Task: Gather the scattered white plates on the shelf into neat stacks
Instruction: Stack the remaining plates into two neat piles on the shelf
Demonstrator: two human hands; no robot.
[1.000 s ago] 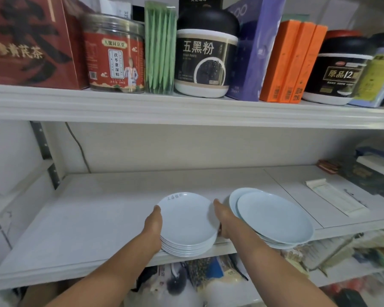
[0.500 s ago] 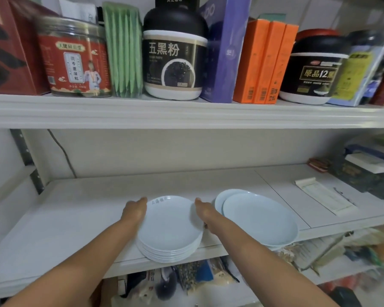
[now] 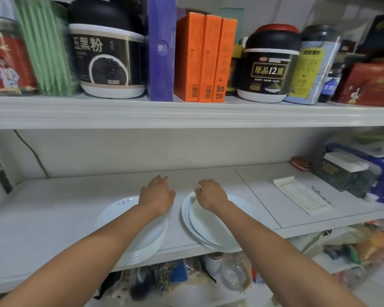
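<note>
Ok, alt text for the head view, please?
Two hands reach onto a white shelf: the left hand lies open over the left stack of plates, the right hand curls at the far rim of the messier right stack.

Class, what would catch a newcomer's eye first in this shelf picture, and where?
The left hand and right hand reach over white plates at the front edge of the lower shelf: a neat stack left, a skewed pile right. Three orange boxes stand on the upper shelf.
</note>
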